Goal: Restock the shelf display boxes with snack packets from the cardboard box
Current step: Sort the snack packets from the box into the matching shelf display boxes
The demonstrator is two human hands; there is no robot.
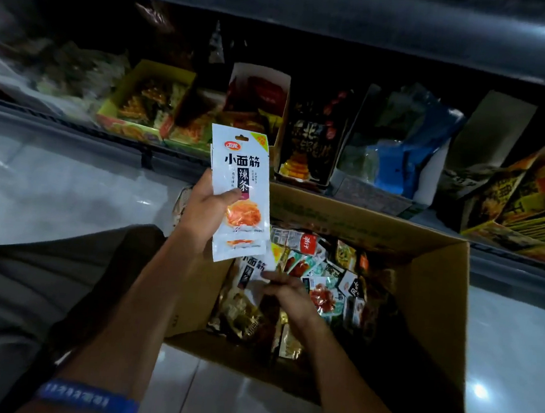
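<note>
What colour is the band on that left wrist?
Blue, with pale markings: the wristband shows in the head view, bottom left.

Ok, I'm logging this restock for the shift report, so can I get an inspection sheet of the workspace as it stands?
Surface: glossy tiled floor.
Job's things: open cardboard box of mixed packets; white snack packets; shelf display boxes, partly stocked.
Clutter: loose blue bags on the shelf.
Grippers: left hand holds the white packets; right hand reaches into the box, grip unclear.
Cables: nothing seen.
Surroundings: dim shelving, blue wristband.

left hand (203,214): raised, fingers gripping | right hand (287,294): lowered, fingers pinching
</note>
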